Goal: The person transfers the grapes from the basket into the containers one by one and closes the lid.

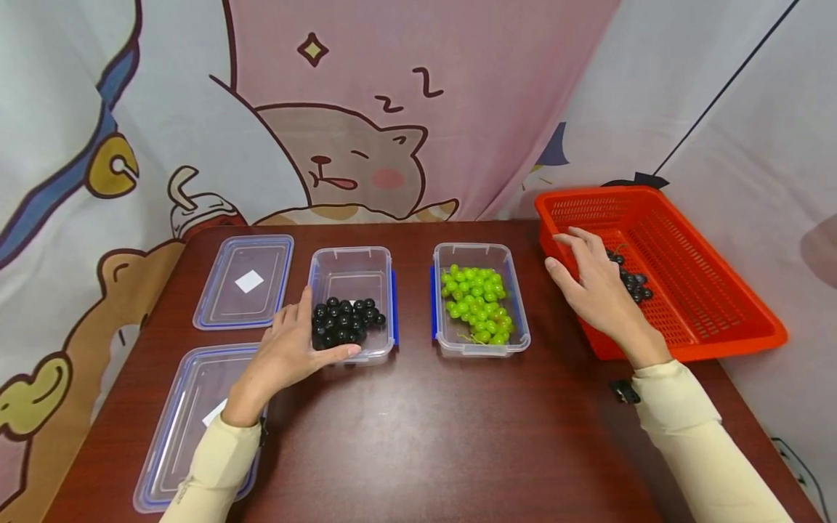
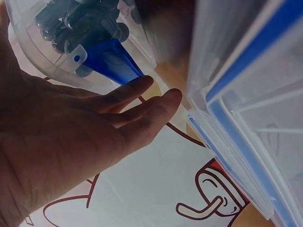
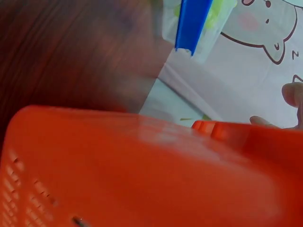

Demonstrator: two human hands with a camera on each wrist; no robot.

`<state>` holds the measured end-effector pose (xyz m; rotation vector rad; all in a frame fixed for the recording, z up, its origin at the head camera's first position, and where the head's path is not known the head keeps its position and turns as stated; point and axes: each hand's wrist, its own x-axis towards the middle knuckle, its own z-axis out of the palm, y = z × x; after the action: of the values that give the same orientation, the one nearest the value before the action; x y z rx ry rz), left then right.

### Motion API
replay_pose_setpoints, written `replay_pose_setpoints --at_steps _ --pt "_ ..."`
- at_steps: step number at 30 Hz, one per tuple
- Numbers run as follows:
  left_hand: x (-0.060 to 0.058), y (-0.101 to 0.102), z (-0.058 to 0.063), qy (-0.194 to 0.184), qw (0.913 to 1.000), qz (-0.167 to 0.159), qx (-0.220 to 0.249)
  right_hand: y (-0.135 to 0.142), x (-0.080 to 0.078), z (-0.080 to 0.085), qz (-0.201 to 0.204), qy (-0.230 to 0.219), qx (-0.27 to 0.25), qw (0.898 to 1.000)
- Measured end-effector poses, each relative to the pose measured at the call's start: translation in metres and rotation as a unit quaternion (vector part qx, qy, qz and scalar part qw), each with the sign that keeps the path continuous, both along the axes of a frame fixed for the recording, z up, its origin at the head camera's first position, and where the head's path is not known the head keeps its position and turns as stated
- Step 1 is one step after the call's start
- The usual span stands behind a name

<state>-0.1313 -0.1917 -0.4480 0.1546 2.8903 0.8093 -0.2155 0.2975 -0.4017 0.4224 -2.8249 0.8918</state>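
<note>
A clear box with dark grapes in its front part stands left of centre. My left hand is at its near left corner, the thumb along the front rim and the fingers by the left side. In the left wrist view those fingers extend beside the blue latch. My right hand hovers over the left side of the red basket, fingers slightly bent and holding nothing. Below it, partly hidden by the hand, lie dark grapes on the basket's floor.
Right of centre stands another clear box holding green grapes. Two clear lids with blue seals lie at the left, a far lid and a near lid, partly under my left arm. A patterned cloth hangs behind the table.
</note>
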Motion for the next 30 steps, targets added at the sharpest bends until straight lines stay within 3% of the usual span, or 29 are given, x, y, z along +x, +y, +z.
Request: replay_pose_setpoints --at_steps 20,30 --pt "0.0 0.001 0.002 -0.005 1.0 0.003 0.0 0.045 -0.01 -0.01 -0.036 -0.019 -0.004 0.999" --pt "0.001 0.002 0.003 -0.007 1.0 0.002 0.0 0.062 -0.02 -0.013 -0.036 -0.058 0.017 0.997"
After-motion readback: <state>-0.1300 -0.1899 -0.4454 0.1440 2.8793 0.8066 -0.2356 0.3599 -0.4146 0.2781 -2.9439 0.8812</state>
